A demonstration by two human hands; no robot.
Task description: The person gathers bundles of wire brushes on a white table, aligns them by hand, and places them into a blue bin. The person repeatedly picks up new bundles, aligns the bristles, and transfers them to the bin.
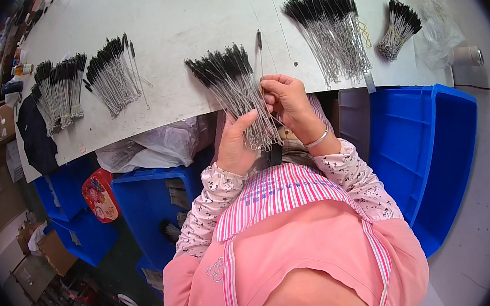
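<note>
My left hand (237, 141) is wrapped round a thick bundle of straw brushes (228, 75), wire-handled with black bristle ends pointing away from me. Their looped wire ends hang together past the table's near edge, above my lap. Beside the bundle, my right hand (288, 98) pinches the wire of a single straw brush (259, 40) between thumb and fingertips. Its black tip points toward the far side, apart from the others. The lower part of that wire is partly hidden by my fingers.
More brush piles (111, 77) lie left on the white table (179, 23), and a large pile (328, 33) lies right. A tied bundle (399, 29) rests near a clear plastic bag (435, 11). Blue crates (406, 137) stand below the edge, with white plastic bags (150, 147) at left.
</note>
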